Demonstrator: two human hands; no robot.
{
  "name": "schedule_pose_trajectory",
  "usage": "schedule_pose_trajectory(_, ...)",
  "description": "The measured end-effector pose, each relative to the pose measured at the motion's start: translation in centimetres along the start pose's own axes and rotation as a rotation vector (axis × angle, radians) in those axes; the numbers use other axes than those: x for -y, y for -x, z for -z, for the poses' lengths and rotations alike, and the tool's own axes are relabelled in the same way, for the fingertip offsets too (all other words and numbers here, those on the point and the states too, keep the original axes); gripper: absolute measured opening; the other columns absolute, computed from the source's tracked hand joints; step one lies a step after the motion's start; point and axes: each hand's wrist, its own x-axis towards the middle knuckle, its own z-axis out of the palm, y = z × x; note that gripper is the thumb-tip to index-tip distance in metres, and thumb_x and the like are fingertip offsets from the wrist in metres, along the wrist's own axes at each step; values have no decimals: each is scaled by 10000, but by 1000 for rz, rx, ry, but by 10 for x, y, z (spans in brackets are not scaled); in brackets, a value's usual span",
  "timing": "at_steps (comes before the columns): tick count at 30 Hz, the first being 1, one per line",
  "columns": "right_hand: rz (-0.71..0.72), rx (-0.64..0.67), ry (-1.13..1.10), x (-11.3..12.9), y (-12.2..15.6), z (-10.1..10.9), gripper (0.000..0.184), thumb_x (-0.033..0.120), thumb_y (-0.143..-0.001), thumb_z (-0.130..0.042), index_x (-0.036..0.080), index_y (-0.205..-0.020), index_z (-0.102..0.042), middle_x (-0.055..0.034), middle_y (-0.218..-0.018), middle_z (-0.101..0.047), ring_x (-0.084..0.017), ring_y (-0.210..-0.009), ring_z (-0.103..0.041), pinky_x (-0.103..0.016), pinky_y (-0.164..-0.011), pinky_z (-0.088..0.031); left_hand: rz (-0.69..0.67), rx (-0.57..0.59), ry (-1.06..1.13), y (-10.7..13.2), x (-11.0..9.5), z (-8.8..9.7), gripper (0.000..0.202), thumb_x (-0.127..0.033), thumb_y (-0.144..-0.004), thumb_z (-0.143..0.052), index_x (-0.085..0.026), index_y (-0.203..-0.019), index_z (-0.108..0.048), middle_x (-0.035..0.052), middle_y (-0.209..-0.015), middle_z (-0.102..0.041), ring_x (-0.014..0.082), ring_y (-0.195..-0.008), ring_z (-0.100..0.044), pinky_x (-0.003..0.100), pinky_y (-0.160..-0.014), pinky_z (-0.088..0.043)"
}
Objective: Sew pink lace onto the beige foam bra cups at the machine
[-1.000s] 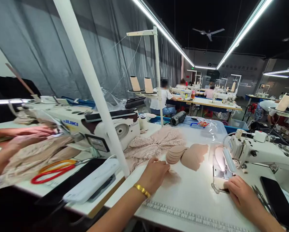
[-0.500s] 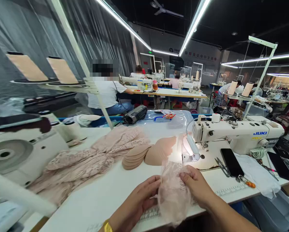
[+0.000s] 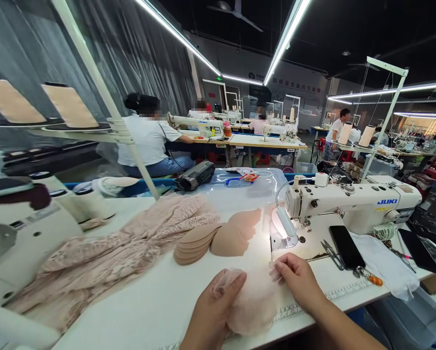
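the sign (image 3: 287, 82) on the back wall read "ying" ahead of some chinese characters, and the sewing machine (image 3: 349, 199) at right bore "juki". the left hand (image 3: 216, 304), thumb uppermost, pinched one side of a sheer pink cloth (image 3: 254, 306); the right hand (image 3: 294, 277), reaching in from the lower right, pinched the other edge. the cloth spanned between both sets of fingers.

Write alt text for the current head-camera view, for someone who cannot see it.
A person's left hand and right hand hold a sheer pale-pink fabric piece over a white table. Overlapping curved beige pads lie beyond, crumpled pale-pink patterned fabric at left, a white sewing machine at right.
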Motion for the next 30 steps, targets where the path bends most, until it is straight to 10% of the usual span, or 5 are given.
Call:
schedule_pose_trajectory(5,21,-25,-41,-10,-8,0,448,641,-890,-662,198,-830,-650,-11,-702,-654,-170,-640,-591,-281,-613,-443,-386,113,-764,-37,-9,47,400,-607,-952,-577,-219,-1040,-622,54,-978,-725,270,-891,-699,377,-768,-578)
schedule_pose_trajectory(10,32,23,-33,-18,-9,0,484,685,-890,-651,206,-825,-636,-3,-697,-640,-171,-642,-588,-283,-614,-444,-843,177,-1519,-96,-44,77,522,-27,-886,-461,-231,-1345,-602,140,-1546,-544,371,-1452,-473,564,-1118,-458)
schedule_pose_trajectory(30,58,63,31,-12,-8,-2,366,553,-940,-631,204,-833,-616,3,-696,-622,-173,-666,-584,-298,-675,-460,-798,472,-1661,-139,-95,46,251,-116,-786,-681,-201,-701,-461,43,-833,-621,270,-918,-567,407,-870,-416)
